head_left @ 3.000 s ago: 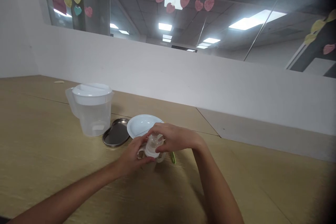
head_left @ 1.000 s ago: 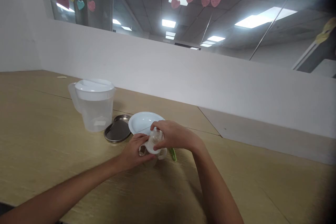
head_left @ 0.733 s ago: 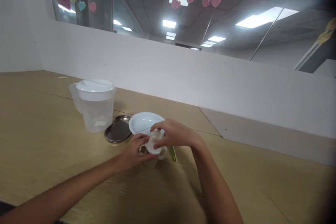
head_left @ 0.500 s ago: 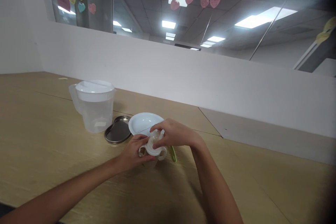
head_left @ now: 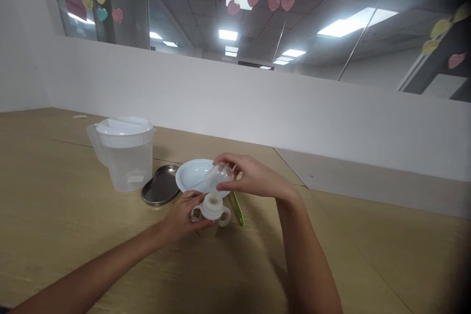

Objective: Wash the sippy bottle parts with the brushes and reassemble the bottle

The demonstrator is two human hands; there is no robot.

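A baby bottle [head_left: 212,209] with a white collar and two side handles stands upright on the table. My left hand [head_left: 186,216] is closed around its left side, thumb in front. Above the bottle, my right hand [head_left: 245,175] grips a clear, domed bottle cap [head_left: 222,172], tilted and apart from the bottle. The bottle's top is uncovered, showing a pale round centre. Behind the cap lies a white bowl [head_left: 189,172], and a green handle [head_left: 238,210] sticks out to the right of the bottle.
A lidded clear pitcher [head_left: 128,162] stands at the left. Beside it lies a kidney-shaped metal tray [head_left: 161,186]. A white wall [head_left: 221,103] with a window above borders the wooden table [head_left: 349,265] at the back.
My right hand has lifted the clear cap off the bottle, moving it up and slightly right. My left hand still holds the bottle. The camera view has shifted a little.
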